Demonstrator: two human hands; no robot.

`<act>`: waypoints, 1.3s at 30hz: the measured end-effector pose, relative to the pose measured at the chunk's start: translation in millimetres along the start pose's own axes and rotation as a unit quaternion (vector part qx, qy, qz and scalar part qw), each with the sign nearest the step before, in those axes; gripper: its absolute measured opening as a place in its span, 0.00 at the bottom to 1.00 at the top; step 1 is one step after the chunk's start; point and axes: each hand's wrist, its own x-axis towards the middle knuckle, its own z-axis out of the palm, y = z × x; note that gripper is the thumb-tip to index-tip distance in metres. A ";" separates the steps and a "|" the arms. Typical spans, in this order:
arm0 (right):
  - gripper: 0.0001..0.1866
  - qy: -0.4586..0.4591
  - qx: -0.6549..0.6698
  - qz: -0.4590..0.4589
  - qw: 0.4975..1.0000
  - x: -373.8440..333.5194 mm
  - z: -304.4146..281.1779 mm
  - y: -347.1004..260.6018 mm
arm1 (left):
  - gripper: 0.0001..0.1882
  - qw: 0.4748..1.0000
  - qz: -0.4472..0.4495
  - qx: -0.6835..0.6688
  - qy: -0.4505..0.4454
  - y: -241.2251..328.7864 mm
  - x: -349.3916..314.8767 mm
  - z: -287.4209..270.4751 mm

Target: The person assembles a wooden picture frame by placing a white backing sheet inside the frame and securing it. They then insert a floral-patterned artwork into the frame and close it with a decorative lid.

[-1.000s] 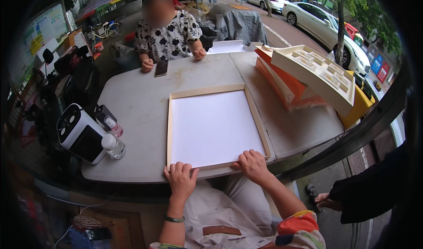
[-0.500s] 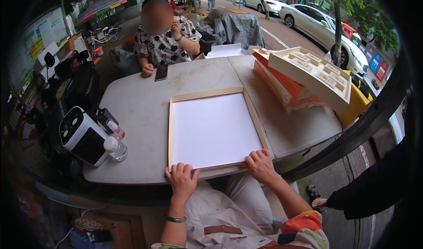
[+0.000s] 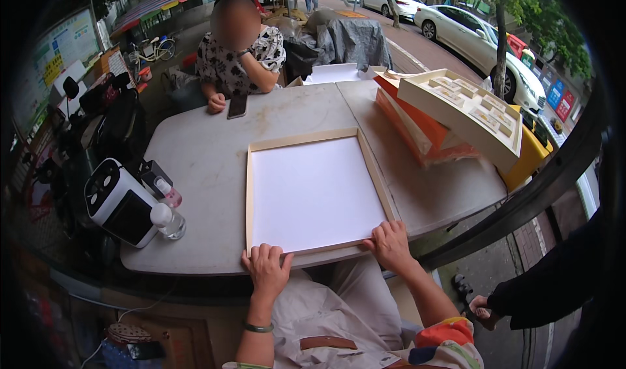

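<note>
In front of me on the table lies a shallow, square cream box tray with a white inner bottom and nothing inside it. My left hand grips its near left corner, fingers over the rim and the thumb along the near wall. At the near right corner, my right hand is closed on the rim in the same way. Both fingertips partly hide the near wall.
At the right, a cream tray with compartments rests tilted on orange packaging. On the left stand a white device, a clear bottle and a pink bottle. A person sits opposite near a phone.
My right hand has shifted slightly right along the rim; my left still holds its corner. The person opposite has moved a raised hand inward, and a bystander's foot at the right has moved.
</note>
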 end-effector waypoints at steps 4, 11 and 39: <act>0.14 0.033 0.003 0.004 0.999 0.6 2.3 -0.7 | 0.14 1.000 0.002 0.006 -0.001 0.0 -0.2 -1.2; 0.17 0.027 -0.011 -0.006 1.000 0.7 5.5 4.0 | 0.13 1.000 0.005 0.007 0.010 0.8 0.5 0.3; 0.15 0.013 0.015 -0.057 0.998 6.9 3.9 15.7 | 0.13 0.999 0.022 0.007 0.049 -6.8 4.5 -6.6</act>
